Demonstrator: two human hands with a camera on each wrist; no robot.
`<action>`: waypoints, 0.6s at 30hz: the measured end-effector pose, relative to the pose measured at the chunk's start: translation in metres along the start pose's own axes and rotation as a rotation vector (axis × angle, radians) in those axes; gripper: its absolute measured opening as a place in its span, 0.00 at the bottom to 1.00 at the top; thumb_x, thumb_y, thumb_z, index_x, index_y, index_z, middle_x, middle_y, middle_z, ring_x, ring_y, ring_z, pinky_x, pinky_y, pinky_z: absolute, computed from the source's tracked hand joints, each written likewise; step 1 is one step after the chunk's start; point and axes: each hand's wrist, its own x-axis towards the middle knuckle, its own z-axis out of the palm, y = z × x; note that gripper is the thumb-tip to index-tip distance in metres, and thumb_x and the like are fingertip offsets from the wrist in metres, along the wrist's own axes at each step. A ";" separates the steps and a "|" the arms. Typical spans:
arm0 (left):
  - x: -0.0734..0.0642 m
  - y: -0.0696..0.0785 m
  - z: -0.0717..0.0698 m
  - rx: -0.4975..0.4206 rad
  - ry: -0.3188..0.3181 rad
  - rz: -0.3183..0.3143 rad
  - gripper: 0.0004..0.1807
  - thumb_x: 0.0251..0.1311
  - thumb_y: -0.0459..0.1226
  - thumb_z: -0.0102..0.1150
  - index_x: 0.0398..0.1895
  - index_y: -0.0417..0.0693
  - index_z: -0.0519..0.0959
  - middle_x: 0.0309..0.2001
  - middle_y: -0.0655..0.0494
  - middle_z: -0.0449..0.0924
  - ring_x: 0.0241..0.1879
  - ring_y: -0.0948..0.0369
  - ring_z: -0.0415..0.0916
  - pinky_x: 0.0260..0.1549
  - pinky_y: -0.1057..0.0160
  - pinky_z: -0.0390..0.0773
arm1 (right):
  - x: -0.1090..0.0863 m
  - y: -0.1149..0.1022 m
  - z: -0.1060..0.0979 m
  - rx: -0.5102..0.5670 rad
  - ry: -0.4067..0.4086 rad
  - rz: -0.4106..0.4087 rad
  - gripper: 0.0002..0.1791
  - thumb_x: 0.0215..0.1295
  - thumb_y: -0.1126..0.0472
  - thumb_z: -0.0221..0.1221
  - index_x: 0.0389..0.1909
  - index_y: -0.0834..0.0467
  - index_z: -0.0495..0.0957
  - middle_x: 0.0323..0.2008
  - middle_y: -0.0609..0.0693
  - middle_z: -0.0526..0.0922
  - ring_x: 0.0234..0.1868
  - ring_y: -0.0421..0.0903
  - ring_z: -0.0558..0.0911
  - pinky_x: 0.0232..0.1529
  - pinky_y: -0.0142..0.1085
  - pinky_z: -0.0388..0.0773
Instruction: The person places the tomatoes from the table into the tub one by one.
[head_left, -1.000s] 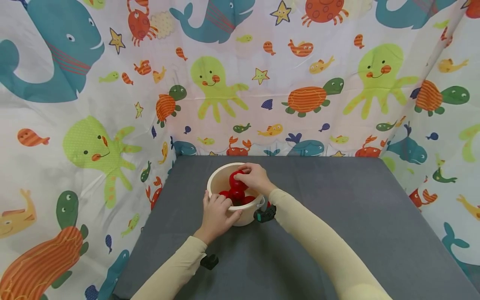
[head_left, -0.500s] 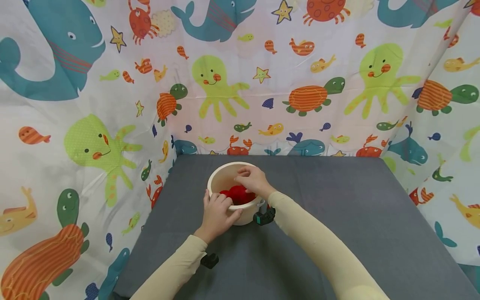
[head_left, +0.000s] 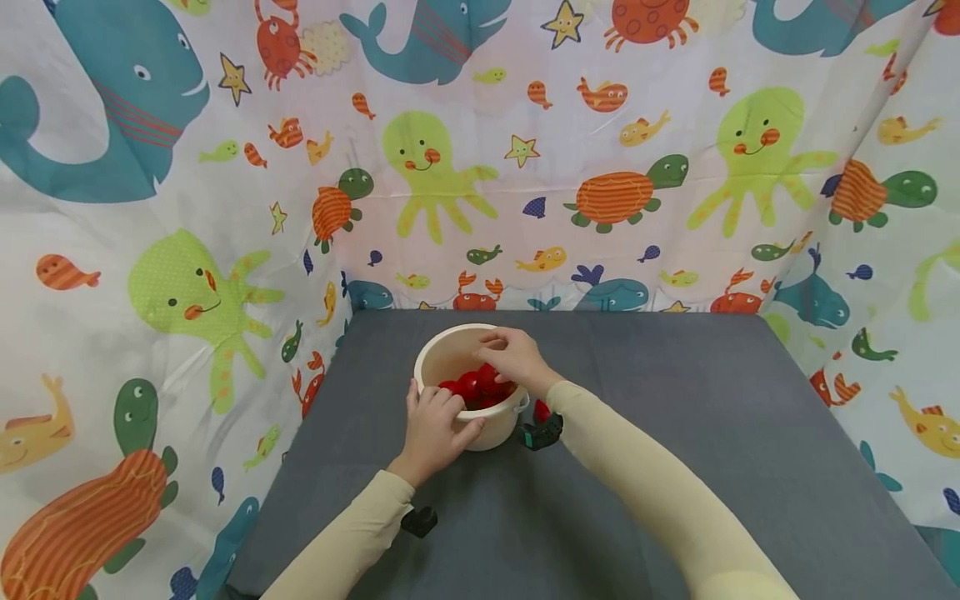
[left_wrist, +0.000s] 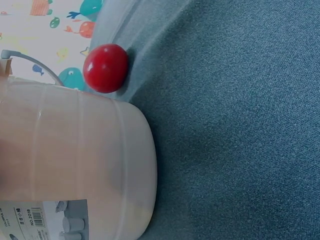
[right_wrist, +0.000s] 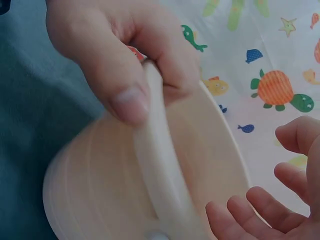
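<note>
A cream plastic bucket [head_left: 491,433] stands upright on the table. My left hand [head_left: 435,429] grips its near-left rim. In the right wrist view the left thumb [right_wrist: 131,105] lies against the outside and the curled fingers reach over inside. Several glossy red balls [head_left: 468,386] lie in the bucket. Above its right side hovers my right hand [head_left: 513,358]; in the right wrist view its fingers [right_wrist: 267,210] are spread loosely and hold nothing. Another red ball [left_wrist: 106,68] rests on the table just right of the bucket, partly hidden in the head view by the right wrist camera.
The table has a dark grey cloth [head_left: 675,433]. Curtains with sea animals [head_left: 525,125] enclose the back and sides. A bail handle [left_wrist: 42,67] arcs from the bucket's side, and a printed label [left_wrist: 65,220] is stuck on its wall.
One second ago the right hand held a red ball over the bucket; it let go and the ball now lies inside. The left hand has stayed on the rim.
</note>
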 end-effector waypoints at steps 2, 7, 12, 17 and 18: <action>0.001 0.001 -0.001 -0.008 0.001 -0.005 0.17 0.59 0.56 0.63 0.25 0.55 0.77 0.33 0.54 0.83 0.44 0.53 0.77 0.65 0.23 0.60 | -0.003 -0.001 -0.013 -0.020 -0.002 -0.025 0.25 0.67 0.50 0.63 0.62 0.56 0.78 0.59 0.59 0.83 0.50 0.61 0.86 0.42 0.47 0.88; 0.001 0.001 -0.002 -0.019 0.014 -0.010 0.17 0.58 0.55 0.63 0.25 0.55 0.76 0.33 0.54 0.83 0.43 0.52 0.76 0.65 0.23 0.59 | -0.008 0.002 -0.052 -0.063 0.020 -0.031 0.25 0.69 0.52 0.62 0.63 0.58 0.76 0.59 0.61 0.82 0.52 0.59 0.86 0.43 0.45 0.88; 0.001 0.001 0.001 -0.017 0.038 -0.002 0.17 0.57 0.54 0.64 0.23 0.55 0.74 0.31 0.54 0.81 0.42 0.53 0.76 0.63 0.23 0.60 | -0.015 0.020 -0.098 -0.080 0.058 0.022 0.26 0.72 0.50 0.60 0.66 0.58 0.73 0.61 0.62 0.80 0.57 0.59 0.83 0.44 0.42 0.88; 0.001 0.001 0.002 -0.010 0.036 -0.008 0.17 0.56 0.55 0.63 0.23 0.56 0.74 0.31 0.55 0.81 0.42 0.53 0.76 0.64 0.23 0.60 | -0.025 0.055 -0.135 -0.060 0.107 0.056 0.28 0.73 0.48 0.58 0.67 0.59 0.72 0.63 0.64 0.78 0.59 0.61 0.81 0.48 0.45 0.87; 0.001 0.001 0.002 -0.011 0.034 -0.011 0.17 0.56 0.55 0.63 0.23 0.56 0.74 0.31 0.55 0.81 0.43 0.53 0.76 0.64 0.23 0.60 | -0.027 0.063 -0.141 -0.051 0.117 0.062 0.29 0.74 0.47 0.57 0.68 0.59 0.71 0.64 0.65 0.77 0.59 0.61 0.81 0.49 0.45 0.87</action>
